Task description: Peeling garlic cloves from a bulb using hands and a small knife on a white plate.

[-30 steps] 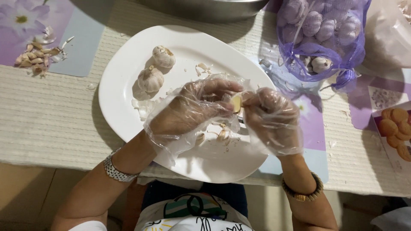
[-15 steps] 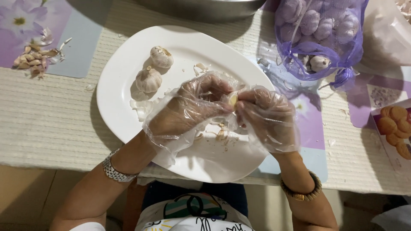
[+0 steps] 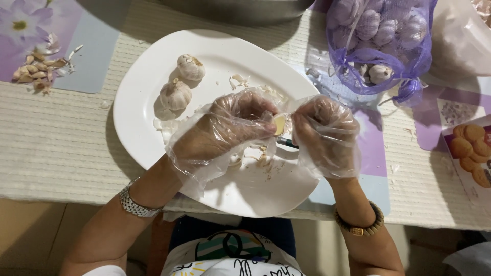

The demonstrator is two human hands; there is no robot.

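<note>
Both my hands wear clear plastic gloves and meet over a white plate. My left hand pinches a pale yellow garlic clove at its fingertips. My right hand presses against the same clove from the right. It is closed around a dark slim tool that looks like a small knife and is mostly hidden by the fingers. Two whole garlic bulbs lie on the far left part of the plate. Bits of peel lie under my hands.
A purple mesh bag of garlic bulbs stands at the back right, beside a clear plastic bag. A metal bowl is behind the plate. A small heap of cloves lies far left, and a biscuit box sits at the right edge.
My hands stay over the plate with the clove between them. The fingers have shifted slightly around the clove; nothing else has moved.
</note>
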